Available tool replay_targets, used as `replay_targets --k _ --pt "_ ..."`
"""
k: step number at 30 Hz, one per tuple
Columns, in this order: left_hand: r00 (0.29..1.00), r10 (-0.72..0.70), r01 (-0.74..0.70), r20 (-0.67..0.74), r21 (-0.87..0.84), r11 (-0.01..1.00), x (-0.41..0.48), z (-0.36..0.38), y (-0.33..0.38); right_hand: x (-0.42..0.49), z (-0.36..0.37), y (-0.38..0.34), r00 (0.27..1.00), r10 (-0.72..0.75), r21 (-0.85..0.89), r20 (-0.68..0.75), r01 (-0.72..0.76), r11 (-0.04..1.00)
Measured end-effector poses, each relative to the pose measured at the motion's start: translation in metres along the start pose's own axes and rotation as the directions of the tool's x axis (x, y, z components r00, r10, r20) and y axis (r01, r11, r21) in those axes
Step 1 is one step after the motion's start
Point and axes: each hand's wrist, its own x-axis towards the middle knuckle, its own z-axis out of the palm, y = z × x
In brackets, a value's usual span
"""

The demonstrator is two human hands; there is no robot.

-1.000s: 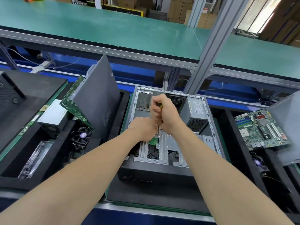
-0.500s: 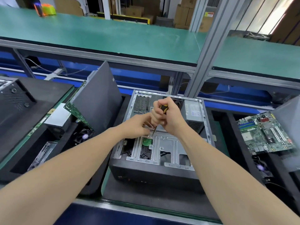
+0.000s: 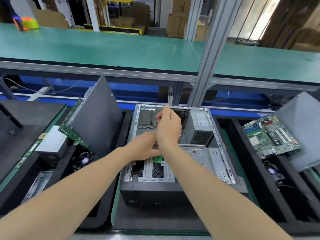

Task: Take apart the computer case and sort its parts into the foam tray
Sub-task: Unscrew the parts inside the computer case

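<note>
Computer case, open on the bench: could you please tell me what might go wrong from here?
The right hand hovers over the open computer case with fingers pinched; anything small it holds could drop inside. The left hand rests on the bare metal drive cage, whose edges might scrape it.

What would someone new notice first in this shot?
The opened computer case sits dead centre, with the left hand and right hand meeting over its insides. A green circuit board lies tilted at the right, and a grey side panel leans upright at the left.
</note>
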Motion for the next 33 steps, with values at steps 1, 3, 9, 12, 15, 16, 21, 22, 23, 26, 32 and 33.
replay_targets --k 1,3,9,12,15,16,21,22,23,26,32,33 --pt "0.999 0.010 -0.011 0.035 0.015 1.000 0.000 -0.001 0.000 -0.003 0.004 0.000 0.998 -0.006 0.014 -0.062 0.007 1.000" --pt "0.998 -0.016 0.012 0.059 0.055 0.998 0.002 0.003 -0.001 -0.004 0.009 0.001 0.984 -0.019 0.057 -0.179 0.029 0.998" --pt "0.976 -0.064 -0.019 0.209 0.373 0.928 0.005 0.007 -0.005 -0.007 0.010 0.011 0.988 -0.144 0.091 0.054 0.138 0.986" --pt "0.986 -0.015 -0.038 0.166 0.315 0.948 0.006 0.009 -0.006 0.006 -0.002 0.005 0.962 -0.101 0.165 0.255 0.059 0.984" --pt "0.984 -0.043 -0.026 0.174 0.378 0.925 0.010 0.013 -0.007 0.024 -0.017 0.005 0.887 -0.024 0.230 0.460 -0.093 0.969" --pt "0.985 -0.051 -0.017 0.166 0.381 0.924 0.010 0.014 -0.008 0.029 -0.021 0.006 0.852 -0.012 0.235 0.523 -0.131 0.963" --pt "1.000 0.001 -0.003 0.029 0.096 0.995 0.006 0.009 -0.017 0.047 -0.034 0.008 0.694 0.011 0.271 0.720 -0.296 0.916" --pt "1.000 -0.007 0.007 -0.004 -0.002 1.000 0.004 0.006 -0.018 0.048 -0.036 0.009 0.677 0.012 0.276 0.735 -0.315 0.908" --pt "0.999 -0.024 0.022 -0.023 -0.084 0.996 0.003 0.004 -0.019 0.049 -0.037 0.009 0.668 0.013 0.278 0.744 -0.328 0.903" --pt "0.999 -0.049 0.046 -0.019 -0.166 0.985 0.001 -0.001 -0.017 0.047 -0.037 0.008 0.653 0.015 0.264 0.757 -0.327 0.908" --pt "0.999 -0.035 0.035 -0.002 -0.064 0.997 0.000 -0.002 -0.014 0.034 -0.031 0.001 0.667 -0.022 0.231 0.745 -0.227 0.946" --pt "0.999 -0.034 0.033 -0.003 -0.071 0.997 0.000 -0.002 -0.014 0.031 -0.030 -0.001 0.705 -0.023 0.211 0.709 -0.180 0.961"
